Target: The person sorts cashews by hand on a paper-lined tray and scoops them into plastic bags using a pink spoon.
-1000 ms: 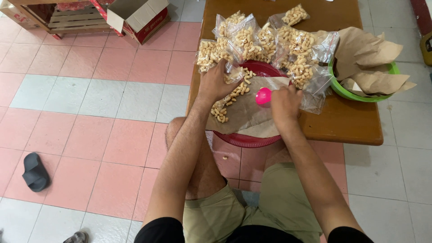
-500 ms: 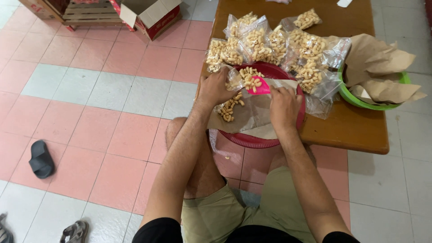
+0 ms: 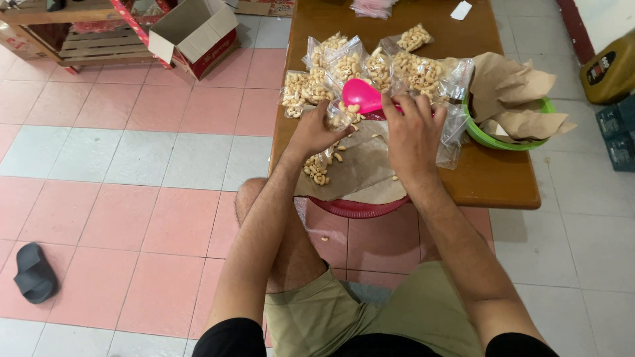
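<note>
Brown wooden table (image 3: pixel 503 185), w/ red round plastic basin (image 3: pixel 357 208) at near edge. Left hand (image 3: pixel 316 132) pinching small clear plastic bag (image 3: pixel 340 119) upright. Right hand (image 3: pixel 413 132) gripping pink plastic scoop (image 3: pixel 362 94), long axis left-right, bowl pointing left over bag mouth.

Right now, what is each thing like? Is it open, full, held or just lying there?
Pink scoop: held up by the right hand, nuts in it.
Small clear bag: held by the left hand.
Filled bags: lying in a heap on the table.
Green bowl: stuffed with brown paper.
Cardboard box: flaps open.
</note>
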